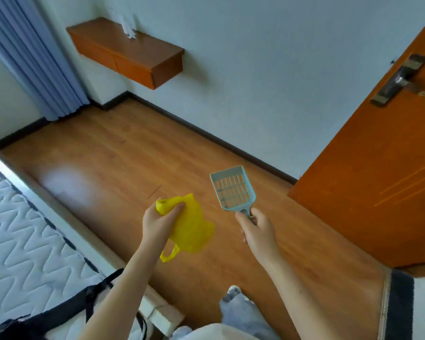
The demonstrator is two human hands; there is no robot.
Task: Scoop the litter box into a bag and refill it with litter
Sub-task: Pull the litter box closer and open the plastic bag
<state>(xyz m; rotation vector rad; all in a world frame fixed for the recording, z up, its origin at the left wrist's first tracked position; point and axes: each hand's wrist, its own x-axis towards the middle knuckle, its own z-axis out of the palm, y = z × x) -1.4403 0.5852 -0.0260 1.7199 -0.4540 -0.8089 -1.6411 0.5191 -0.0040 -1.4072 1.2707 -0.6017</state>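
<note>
Both hands full: bag (189, 224), scoop (232, 188); door (368, 168) ajar beside them.

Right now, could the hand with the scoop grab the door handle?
Probably not as it is. The right hand is shut around the scoop, so no fingers are free, and the door handle sits well above and beyond it, though nothing blocks the way.

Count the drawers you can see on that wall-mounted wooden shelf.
2, side by side on the shelf front: left drawer nearer the curtain, right drawer nearer the door. Others may be hidden.
</note>
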